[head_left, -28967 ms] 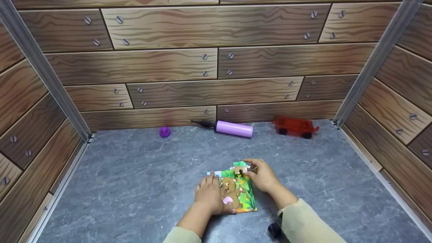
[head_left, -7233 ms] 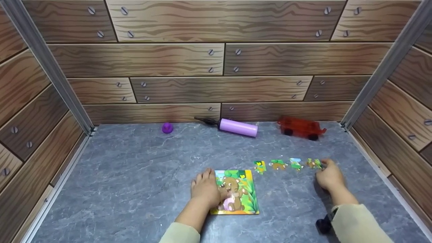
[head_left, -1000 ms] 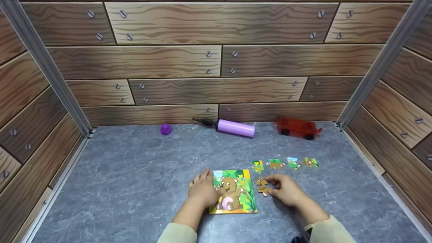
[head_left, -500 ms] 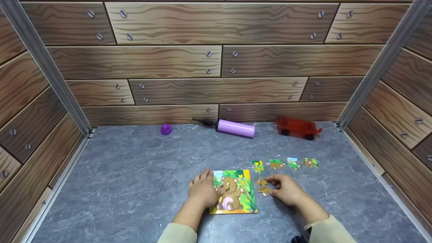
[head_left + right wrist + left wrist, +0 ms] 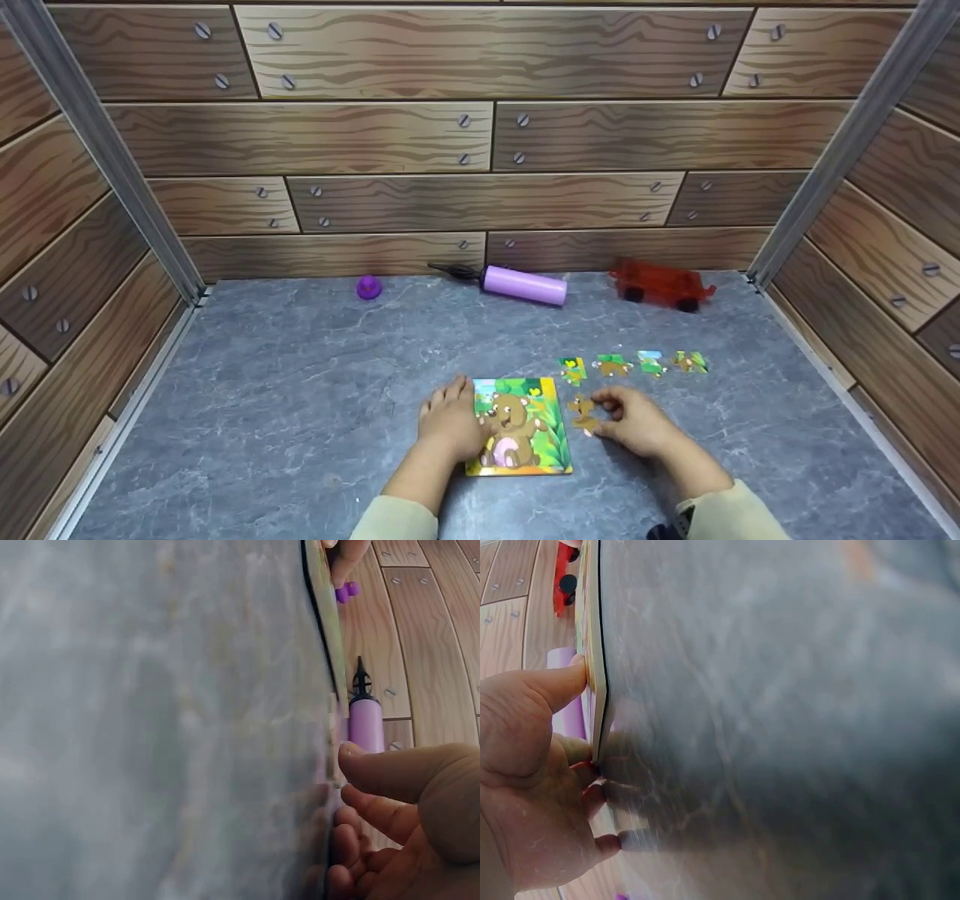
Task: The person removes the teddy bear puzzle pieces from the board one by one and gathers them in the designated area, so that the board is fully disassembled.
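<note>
A square puzzle board (image 5: pixel 517 427) with a bear picture lies flat on the grey table. My left hand (image 5: pixel 451 421) rests along its left edge; the left wrist view shows the thumb (image 5: pixel 566 682) on top of the board and the other fingers beyond the edge. Just right of the board lies a brown puzzle piece (image 5: pixel 582 406). My right hand (image 5: pixel 637 422) pinches its right side between thumb and forefinger, the other fingers curled. In the right wrist view the thumb (image 5: pixel 375 769) partly blocks sight of the contact.
Several loose puzzle pieces (image 5: pixel 613 365) form a row behind the right hand. By the back wall lie a small purple object (image 5: pixel 368 287), a lilac hand pump (image 5: pixel 523 285) with a black nozzle, and a red toy wagon (image 5: pixel 661 284). Wood-patterned walls close three sides.
Earlier the right hand held a piece over the board, then was at the row's right end. It came back to the brown piece beside the board. In the last second almost nothing moved.
</note>
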